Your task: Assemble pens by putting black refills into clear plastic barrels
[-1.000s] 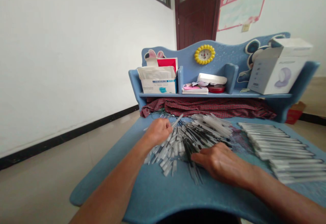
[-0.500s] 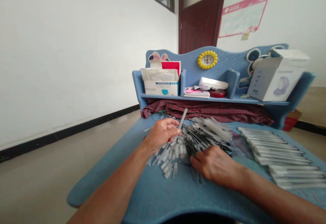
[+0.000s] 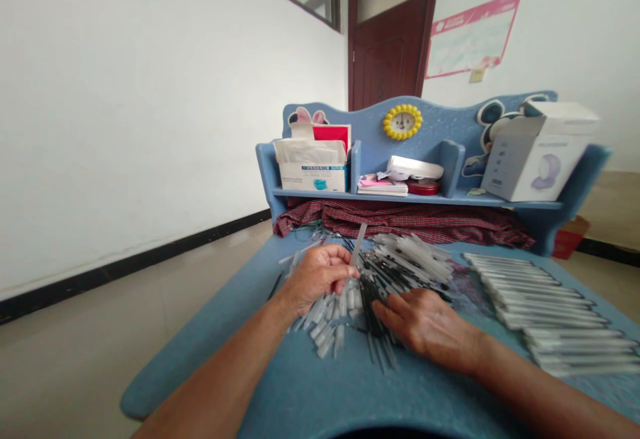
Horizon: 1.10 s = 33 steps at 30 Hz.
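My left hand [image 3: 323, 278] is closed around a translucent pen barrel [image 3: 359, 242], which sticks up at a slant from the fingers. Below that hand lies a heap of clear pen caps [image 3: 327, 326]. My right hand [image 3: 427, 326] rests on a loose pile of thin black pen refills [image 3: 371, 302], its thumb and fingertips pinched at them; the exact tip contact is partly hidden. Behind the refills, more frosted pen barrels [image 3: 415, 252] lie in a stack. To the right, filled pens [image 3: 545, 306] are laid side by side in a long row.
The blue desk [image 3: 300, 392] has a raised shelf [image 3: 470, 196] at its back, holding a mask box [image 3: 313, 174], papers [image 3: 383, 188], a red tin [image 3: 423, 188] and a white carton [image 3: 537, 159]. A yellow clock [image 3: 403, 122] is on the backboard. Checked cloth [image 3: 410, 222] lies under the shelf.
The view has shifted slightly. My left hand still grips the barrel, now a little lower. My right hand has stayed at the refills, some of which have shifted near its fingertips.
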{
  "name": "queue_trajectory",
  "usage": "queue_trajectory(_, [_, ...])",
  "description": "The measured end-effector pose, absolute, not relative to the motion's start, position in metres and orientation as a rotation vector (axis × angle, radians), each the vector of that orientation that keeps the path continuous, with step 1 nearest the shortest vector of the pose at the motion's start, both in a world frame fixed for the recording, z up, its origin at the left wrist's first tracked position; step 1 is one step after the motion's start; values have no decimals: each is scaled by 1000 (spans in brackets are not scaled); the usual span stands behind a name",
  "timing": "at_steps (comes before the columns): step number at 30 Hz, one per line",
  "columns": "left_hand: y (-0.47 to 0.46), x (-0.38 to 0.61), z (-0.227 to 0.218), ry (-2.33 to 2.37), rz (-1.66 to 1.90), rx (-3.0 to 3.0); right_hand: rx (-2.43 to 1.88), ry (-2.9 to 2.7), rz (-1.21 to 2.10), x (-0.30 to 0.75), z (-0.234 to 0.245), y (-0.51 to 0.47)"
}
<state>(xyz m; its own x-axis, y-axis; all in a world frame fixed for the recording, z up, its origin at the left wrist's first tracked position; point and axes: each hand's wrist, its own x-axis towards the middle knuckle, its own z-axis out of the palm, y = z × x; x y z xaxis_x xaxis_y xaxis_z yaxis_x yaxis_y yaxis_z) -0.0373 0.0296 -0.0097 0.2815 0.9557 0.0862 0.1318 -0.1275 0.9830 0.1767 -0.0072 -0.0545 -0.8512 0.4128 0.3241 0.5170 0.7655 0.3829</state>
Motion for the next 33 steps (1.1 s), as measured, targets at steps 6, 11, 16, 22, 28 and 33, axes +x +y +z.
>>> queue_trajectory(6, [29, -35, -16, 1057, 968, 1568, -752, -2354, -227, 187, -44, -4])
queue_trajectory(11, [30, -34, -22, 1084, 980, 1674, -845, -1557, 608, 201, -16, -2])
queue_trajectory(16, [30, -32, -24, 1087, 950, 1746, -704, -1088, 993, 213, 2, 0])
queue_trajectory(22, [27, -30, -23, 1105, 887, 1800, -671, -1036, 1031, 213, 3, 1])
queue_trajectory(28, [20, -27, -18, 1117, 847, 1842, -699, -1058, 1071, 209, -1, 1])
queue_trajectory(33, [19, -27, -18, 1147, 868, 1865, -697, -1082, 1055, 208, 1, 0])
